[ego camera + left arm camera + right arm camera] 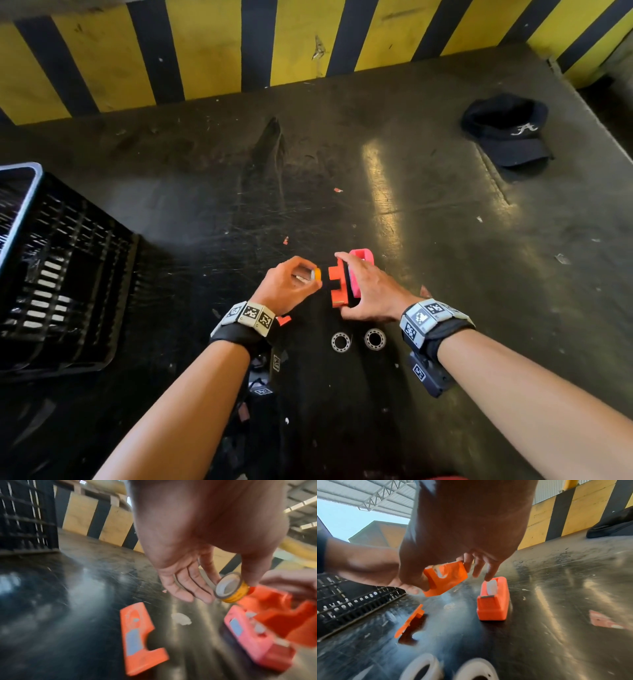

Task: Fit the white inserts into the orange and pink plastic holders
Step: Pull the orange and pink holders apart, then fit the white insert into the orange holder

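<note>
Head view puts our two hands close together just below the middle of the frame, over a dark scuffed tabletop (pixel 428 212). Our left hand (pixel 286 286) pinches a small tape roll (pixel 317 274) between thumb and fingertips; in the left wrist view that roll (pixel 231 588) shows a yellow-orange rim and a pale inner core, held right of center with the other fingers loosely extended. Our right hand (pixel 368 289) grips an orange holder (pixel 337 286), lifted off the surface and tilted; the right wrist view shows this holder (pixel 444 578) clasped between thumb and fingers near the middle of the frame. Just beyond it, the pink holder (pixel 361 270) stands on the table, partly behind our right hand; in the right wrist view it looks orange (pixel 494 600), with a white roll seated in its top slot. A flat orange side panel (pixel 410 620) lies on the table at lower left of that view. Two white inserts (pixel 358 340) rest side by side below the hands in the head view. A black crate (pixel 58 274) sits at the left edge, a dark cap (pixel 507 132) at upper right, and a yellow-and-black striped wall (pixel 205 51) runs across the top.
</note>
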A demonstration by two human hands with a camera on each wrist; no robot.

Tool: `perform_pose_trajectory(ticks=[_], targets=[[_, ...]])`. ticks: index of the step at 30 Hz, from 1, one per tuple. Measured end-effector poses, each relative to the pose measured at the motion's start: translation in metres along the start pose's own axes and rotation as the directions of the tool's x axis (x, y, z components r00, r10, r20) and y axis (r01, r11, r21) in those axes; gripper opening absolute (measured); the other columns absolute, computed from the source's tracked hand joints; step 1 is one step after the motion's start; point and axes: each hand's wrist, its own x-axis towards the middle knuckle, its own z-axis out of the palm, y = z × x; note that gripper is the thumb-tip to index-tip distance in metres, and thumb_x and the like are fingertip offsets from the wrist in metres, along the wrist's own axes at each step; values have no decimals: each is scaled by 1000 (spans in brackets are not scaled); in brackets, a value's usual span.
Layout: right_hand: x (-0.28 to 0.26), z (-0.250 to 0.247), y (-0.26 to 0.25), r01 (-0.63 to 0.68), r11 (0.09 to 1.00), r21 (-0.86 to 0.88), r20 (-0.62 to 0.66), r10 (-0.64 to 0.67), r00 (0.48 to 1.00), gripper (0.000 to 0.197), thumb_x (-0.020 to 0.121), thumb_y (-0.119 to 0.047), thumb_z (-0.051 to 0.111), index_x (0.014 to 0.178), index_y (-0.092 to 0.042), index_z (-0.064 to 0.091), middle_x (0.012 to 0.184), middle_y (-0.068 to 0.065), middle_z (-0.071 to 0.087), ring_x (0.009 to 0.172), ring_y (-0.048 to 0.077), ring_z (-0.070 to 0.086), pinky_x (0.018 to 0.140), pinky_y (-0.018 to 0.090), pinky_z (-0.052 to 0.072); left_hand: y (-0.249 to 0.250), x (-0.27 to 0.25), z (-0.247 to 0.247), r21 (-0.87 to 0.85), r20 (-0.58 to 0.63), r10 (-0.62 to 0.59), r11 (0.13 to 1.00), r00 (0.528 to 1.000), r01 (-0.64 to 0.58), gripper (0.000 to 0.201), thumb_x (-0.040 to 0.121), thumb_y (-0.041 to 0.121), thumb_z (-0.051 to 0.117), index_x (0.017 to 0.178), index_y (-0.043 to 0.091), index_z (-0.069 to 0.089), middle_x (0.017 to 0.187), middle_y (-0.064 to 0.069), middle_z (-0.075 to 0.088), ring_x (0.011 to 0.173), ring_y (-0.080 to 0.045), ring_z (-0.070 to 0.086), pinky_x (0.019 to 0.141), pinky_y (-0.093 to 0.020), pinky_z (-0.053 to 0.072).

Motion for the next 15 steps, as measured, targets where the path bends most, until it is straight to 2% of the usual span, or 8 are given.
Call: perform_pose_trajectory(ticks=[3,6,8,10,13,15], targets=[[-6,-1,9,-7,1000,-14,-18,7,1000,114,71,-36,86,161,-18,18,164,8,31,151,24,29,121,38,32,-20,-15,8,324,55,-20,946,998,1,35,80,32,79,113,28,65,103,8,70,94,-11,68,90,-30,56],[-12,1,14,-9,1000,-25,-13,8,1000,114,71,-36,86,161,-19,18,165,7,30,152,24,27,120,37,30,-36,-28,26,570,146,-61,821,987,-33,39,81,32,75,118,29,62,113,1,65,104,-20,64,93,-39,55],[-16,3,16,-7,1000,-29,-11,7,1000,113,72,-35,86,161,-20,18,164,7,31,152,24,28,119,37,31,-43,-33,36,645,155,-83,763,984,-37,47,81,36,74,125,30,58,122,1,61,114,-23,59,98,-42,52],[-17,4,18,-12,1000,-25,-15,11,1000,113,73,-34,86,161,-20,18,165,6,31,152,23,28,118,36,30,-45,-35,42,667,150,-58,742,987,-58,58,81,43,73,134,31,53,130,1,56,122,-24,54,104,-44,47],[-20,3,20,-32,999,-18,-31,32,999,113,73,-34,87,161,-20,17,165,5,30,152,22,27,119,37,32,-32,-33,52,675,219,27,718,975,-171,55,84,54,69,132,32,54,128,3,59,120,-21,55,102,-41,47],[-22,2,22,-48,999,-5,-42,47,998,113,73,-34,88,161,-21,18,164,6,32,152,23,29,119,39,35,-18,-30,63,681,297,2,700,955,-213,56,82,60,69,129,31,54,123,4,64,115,-19,61,100,-43,49]])
